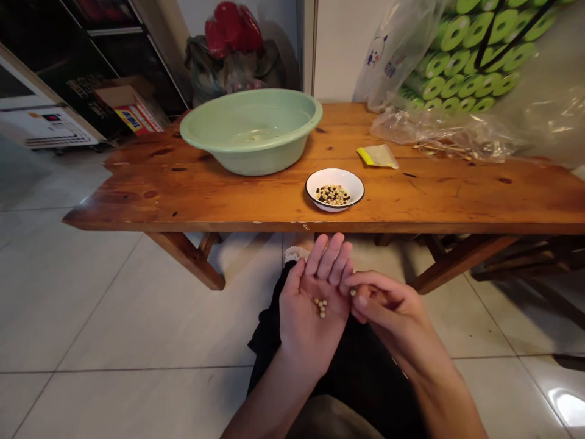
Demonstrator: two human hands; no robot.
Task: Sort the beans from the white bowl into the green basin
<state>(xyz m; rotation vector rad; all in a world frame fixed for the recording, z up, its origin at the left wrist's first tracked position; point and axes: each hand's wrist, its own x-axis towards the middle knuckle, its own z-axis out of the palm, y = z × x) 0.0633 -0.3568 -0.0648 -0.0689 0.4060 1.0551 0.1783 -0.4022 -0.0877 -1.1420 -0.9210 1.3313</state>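
Observation:
My left hand (315,305) is palm up in front of the bench, with several small pale beads (322,308) lying in its palm and its fingers stretched out. Beside it on the right, my right hand (381,305) pinches one small bead (353,292) between thumb and fingertips, close to the left hand's little finger. A white bowl with a dark rim (335,190) stands near the bench's front edge, beyond both hands. Inside it are mixed beads (333,195), mostly pale and black.
On the wooden bench (228,204) stands a large green basin (256,152). A small yellow and clear packet (378,156) lies behind the bowl. Plastic wrapping (439,131) and green rolls (466,61) are at the back right. A cardboard box (132,107) is at the far left.

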